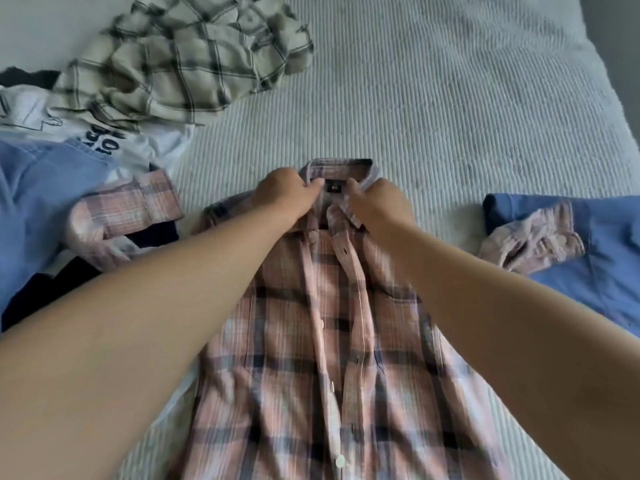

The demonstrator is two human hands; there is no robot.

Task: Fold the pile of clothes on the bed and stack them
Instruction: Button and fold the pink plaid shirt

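Pink plaid shirt (pixel 332 341) flat mid-bed (pixel 450 116); left hand (pixel 287 195), right hand (pixel 377 202) each pinch its collar beside the label

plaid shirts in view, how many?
2. The pink plaid shirt lies spread at the centre of the bed, with the left hand and right hand at its collar. The cream plaid shirt is crumpled at top left. The pile may hide more.

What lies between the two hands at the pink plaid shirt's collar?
In the head view, the small black neck label sits between the left hand and right hand, inside the pink plaid shirt collar.
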